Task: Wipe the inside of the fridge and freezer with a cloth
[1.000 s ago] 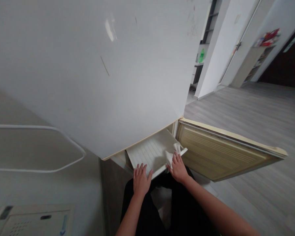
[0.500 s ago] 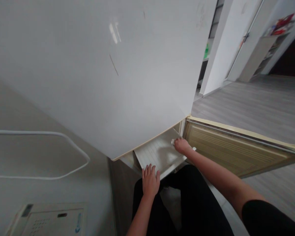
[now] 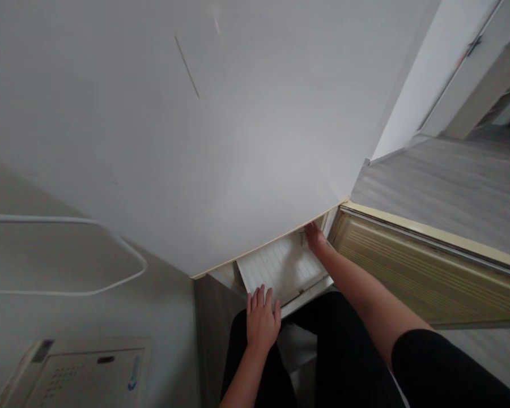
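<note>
A white ribbed drawer or tray sticks out from under the lower edge of a large white panel, which looks like an appliance's body. At its front left corner rests my left hand, fingers stretched and lightly spread, palm down. My right hand reaches over the tray's right side to the opening below the panel's edge. Its fingers are bent and partly in shadow; a small pale thing shows beside them, too unclear to name.
To the right an open door with a ribbed yellowish inner face swings out over the grey wood-look floor. A white cable loops along the left wall above a beige wall box. My black-clad knees are close below the tray.
My right hand has moved forward and inward, from above the tray to the opening under the panel's edge. My left hand stays at the tray's corner. The view has shifted slightly.
</note>
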Demonstrator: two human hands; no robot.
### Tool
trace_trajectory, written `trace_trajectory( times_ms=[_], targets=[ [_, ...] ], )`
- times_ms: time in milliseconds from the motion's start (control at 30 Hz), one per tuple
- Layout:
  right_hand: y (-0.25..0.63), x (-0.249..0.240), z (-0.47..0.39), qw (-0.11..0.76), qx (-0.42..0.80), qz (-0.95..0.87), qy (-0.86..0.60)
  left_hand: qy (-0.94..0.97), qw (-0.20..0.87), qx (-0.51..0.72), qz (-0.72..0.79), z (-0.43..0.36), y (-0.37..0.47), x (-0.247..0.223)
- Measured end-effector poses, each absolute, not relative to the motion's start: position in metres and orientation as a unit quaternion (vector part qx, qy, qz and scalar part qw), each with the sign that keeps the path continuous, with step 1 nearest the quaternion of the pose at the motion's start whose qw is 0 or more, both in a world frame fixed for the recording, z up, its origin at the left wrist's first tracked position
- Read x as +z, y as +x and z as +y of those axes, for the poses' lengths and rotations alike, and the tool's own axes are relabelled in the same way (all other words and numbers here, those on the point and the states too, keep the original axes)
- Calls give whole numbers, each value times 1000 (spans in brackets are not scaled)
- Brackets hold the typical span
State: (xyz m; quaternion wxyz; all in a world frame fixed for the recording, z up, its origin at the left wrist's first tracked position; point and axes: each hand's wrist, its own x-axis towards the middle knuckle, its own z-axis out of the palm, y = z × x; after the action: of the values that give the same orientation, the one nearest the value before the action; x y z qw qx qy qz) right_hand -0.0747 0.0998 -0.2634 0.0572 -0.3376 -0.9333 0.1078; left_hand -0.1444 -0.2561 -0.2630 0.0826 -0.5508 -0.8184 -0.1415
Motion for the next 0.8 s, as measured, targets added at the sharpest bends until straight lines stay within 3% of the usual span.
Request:
trace_trajectory(
  times_ms=[167,367,567,800],
  targets=[
    [-54,-265,82,-35,76,-935,-346,-542,66,-146,-825,-255,-143,-259],
    [41,-242,46,-129,111,-932,-319,-538,57,-172,-823,-253,-143,-260],
    [84,-222,-61,-2,86,-937,-337,-526,49,-213,-822,-250,-137,-252],
    [-21,-251,-248,44,130,-940,-312,-552,25,-365,-750,-272,-158,-271]
  ],
)
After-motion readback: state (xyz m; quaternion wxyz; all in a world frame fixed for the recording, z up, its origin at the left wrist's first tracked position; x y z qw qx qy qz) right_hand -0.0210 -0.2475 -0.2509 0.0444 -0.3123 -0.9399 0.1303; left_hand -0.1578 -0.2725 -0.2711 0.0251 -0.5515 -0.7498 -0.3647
